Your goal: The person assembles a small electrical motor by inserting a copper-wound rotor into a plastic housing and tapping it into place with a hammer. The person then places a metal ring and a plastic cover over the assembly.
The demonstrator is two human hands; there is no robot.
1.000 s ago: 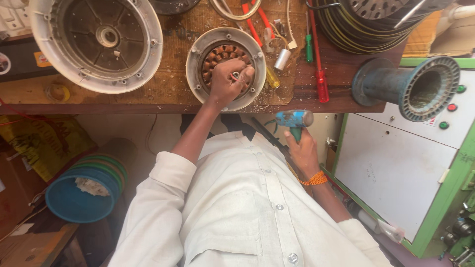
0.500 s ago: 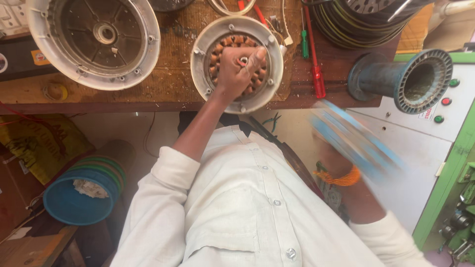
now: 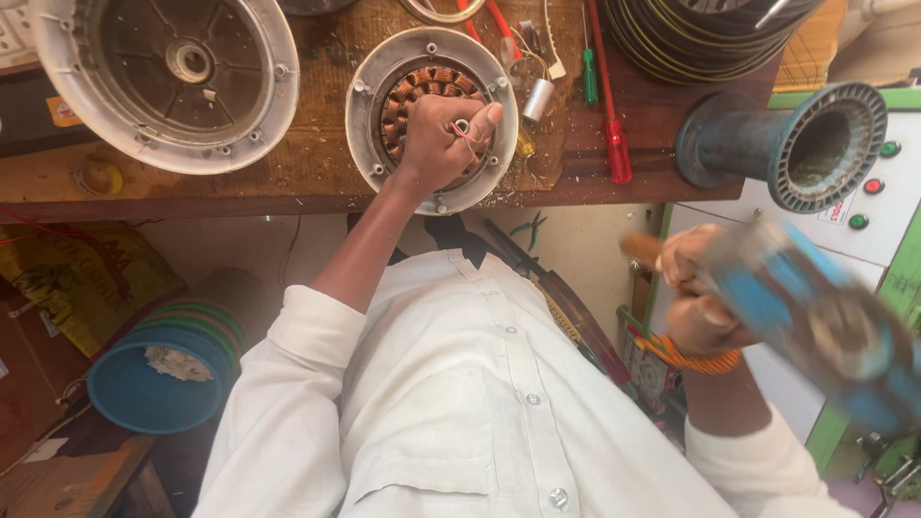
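My left hand (image 3: 441, 139) rests closed on the middle of a round motor stator (image 3: 365, 96) with copper windings (image 3: 408, 96). It pinches a thin red wire (image 3: 465, 137) between the fingers. The stator lies on the wooden bench (image 3: 288, 182). My right hand (image 3: 696, 297) is off the bench at the right, close to the camera. It grips a blue tool with a wooden handle (image 3: 815, 317), which is blurred by motion. An orange band sits on that wrist.
A large white round housing (image 3: 173, 77) lies at the bench's left. A silver cylinder (image 3: 539, 99), a green screwdriver (image 3: 589, 77) and a red screwdriver (image 3: 614, 144) lie right of the stator. Also here: a blue spool (image 3: 777, 144), wire coil (image 3: 691, 38), blue bucket (image 3: 163, 374), green-white cabinet (image 3: 863, 211).
My right hand has swung the blue tool up and out to the right, closer to the camera. My left hand has stayed on the stator.
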